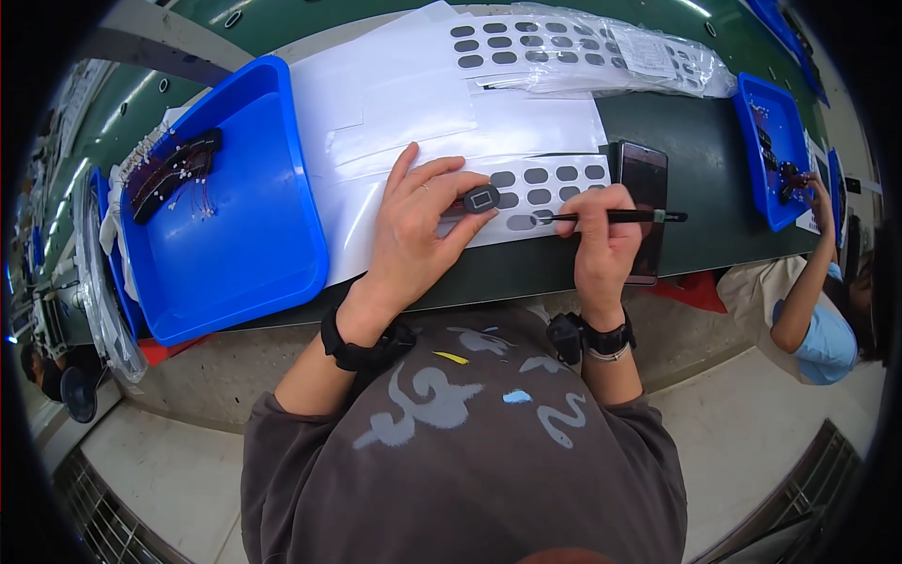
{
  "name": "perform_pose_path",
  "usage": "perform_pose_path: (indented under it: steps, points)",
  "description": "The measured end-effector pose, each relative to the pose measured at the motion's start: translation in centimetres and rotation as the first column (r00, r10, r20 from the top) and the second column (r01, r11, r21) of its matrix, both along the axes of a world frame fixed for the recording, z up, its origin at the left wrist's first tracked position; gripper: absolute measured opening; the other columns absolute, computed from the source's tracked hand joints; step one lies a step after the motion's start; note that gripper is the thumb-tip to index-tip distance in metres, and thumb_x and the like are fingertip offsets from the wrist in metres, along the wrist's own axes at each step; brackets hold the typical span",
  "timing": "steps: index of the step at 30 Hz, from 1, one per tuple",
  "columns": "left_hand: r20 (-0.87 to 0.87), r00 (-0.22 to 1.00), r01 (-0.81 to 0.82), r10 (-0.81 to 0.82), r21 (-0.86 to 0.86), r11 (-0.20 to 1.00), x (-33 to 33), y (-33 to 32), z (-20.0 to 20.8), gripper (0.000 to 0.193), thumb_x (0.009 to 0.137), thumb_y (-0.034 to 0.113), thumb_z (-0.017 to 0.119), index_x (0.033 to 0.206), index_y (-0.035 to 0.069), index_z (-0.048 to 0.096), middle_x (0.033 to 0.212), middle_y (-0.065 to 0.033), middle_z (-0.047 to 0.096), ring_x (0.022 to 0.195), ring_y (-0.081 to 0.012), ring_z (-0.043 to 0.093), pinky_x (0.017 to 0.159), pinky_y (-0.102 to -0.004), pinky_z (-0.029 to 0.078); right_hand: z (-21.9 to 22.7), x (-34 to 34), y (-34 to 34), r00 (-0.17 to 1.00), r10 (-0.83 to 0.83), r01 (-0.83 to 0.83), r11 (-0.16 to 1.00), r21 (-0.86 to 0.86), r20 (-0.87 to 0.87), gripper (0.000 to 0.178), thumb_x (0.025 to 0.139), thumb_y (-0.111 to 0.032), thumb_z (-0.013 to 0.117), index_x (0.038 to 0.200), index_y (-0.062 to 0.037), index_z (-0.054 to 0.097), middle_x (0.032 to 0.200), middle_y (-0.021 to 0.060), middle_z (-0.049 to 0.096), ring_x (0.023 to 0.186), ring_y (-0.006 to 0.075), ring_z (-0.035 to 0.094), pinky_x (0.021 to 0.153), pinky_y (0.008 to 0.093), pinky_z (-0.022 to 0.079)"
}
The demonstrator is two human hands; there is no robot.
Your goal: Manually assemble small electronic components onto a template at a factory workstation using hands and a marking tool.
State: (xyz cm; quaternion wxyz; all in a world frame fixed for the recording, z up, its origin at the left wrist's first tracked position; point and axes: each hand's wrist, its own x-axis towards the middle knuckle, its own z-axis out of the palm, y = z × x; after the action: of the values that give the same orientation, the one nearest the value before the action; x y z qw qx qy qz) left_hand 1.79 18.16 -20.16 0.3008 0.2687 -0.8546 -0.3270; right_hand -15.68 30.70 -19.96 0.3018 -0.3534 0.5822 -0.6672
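Note:
My left hand (413,221) pinches a small black oval part (482,197) between thumb and fingers. Its upturned face bears a pale rectangular outline. In my right hand (606,235) is a pair of black tweezers (648,216), held level with the tips pointing left. Those tips are at a grey oval in the lower row of a white sticker sheet (552,185); whether they grip its edge I cannot tell. Rows of dark grey ovals cover this sheet, which lies under and between my hands. The oval part is just above the sheet's left side.
A blue tray (305,216) on the left holds a bundle of wired black parts (178,174). Beside my right hand lies a dark phone (646,169). Bagged oval sheets (583,52) sit at the back. Another person's hand (820,202) reaches into a blue tray (780,211) at right.

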Motion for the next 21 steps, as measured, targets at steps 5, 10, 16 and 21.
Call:
perform_pose_path:
  steps: [5, 10, 16, 21]
  points:
    - [0.002, 1.000, 0.019, -0.019, 0.046, 0.999, 0.0, -0.1, 0.2, 0.028, 0.078, 0.012, 0.081, 0.104, 0.009, 0.071, 0.094, -0.0035, 0.074, 0.114, -0.0249, 0.064, 0.118, -0.0530, 0.030, 0.9, 0.1, -2.5, 0.969, 0.078, -0.079, 0.997, -0.007, 0.235, 0.020, 0.108, -0.019, 0.052, 0.093, -0.0050, 0.053, 0.083, 0.0056, 0.063, 0.087, 0.0165, 0.068, 0.071, 0.0239, 0.049]
    - [0.006, 0.999, 0.032, -0.033, 0.126, 0.991, 0.1, -0.3, 0.1, 0.030, 0.078, 0.015, 0.082, 0.105, 0.010, 0.072, 0.092, -0.0022, 0.074, 0.117, -0.0250, 0.063, 0.119, -0.0537, 0.026, 1.1, 0.0, -3.6, 0.909, 0.161, -0.198, 0.979, 0.058, 0.383, 0.023, 0.108, -0.023, 0.052, 0.092, -0.0057, 0.053, 0.081, 0.0043, 0.061, 0.094, 0.0202, 0.071, 0.074, 0.0240, 0.050]
    - [-0.008, 0.999, 0.054, -0.054, 0.137, 0.989, 0.1, -0.4, 0.2, 0.030, 0.077, 0.018, 0.083, 0.104, 0.011, 0.073, 0.090, -0.0020, 0.073, 0.119, -0.0254, 0.061, 0.119, -0.0540, 0.026, 1.0, -0.1, -3.8, 0.912, 0.134, -0.194, 0.974, 0.121, 0.387, 0.024, 0.105, -0.025, 0.057, 0.091, -0.0059, 0.053, 0.077, 0.0024, 0.062, 0.091, 0.0183, 0.073, 0.070, 0.0207, 0.049]
    - [-0.002, 0.999, 0.051, -0.051, 0.137, 0.989, 0.1, -0.4, 0.2, 0.029, 0.077, 0.018, 0.083, 0.104, 0.011, 0.073, 0.091, -0.0021, 0.073, 0.119, -0.0255, 0.061, 0.119, -0.0540, 0.026, 1.2, -0.3, -3.6, 0.925, 0.166, -0.234, 0.957, 0.170, 0.342, 0.024, 0.107, -0.025, 0.053, 0.091, -0.0064, 0.054, 0.080, 0.0022, 0.059, 0.092, 0.0185, 0.072, 0.075, 0.0239, 0.054]
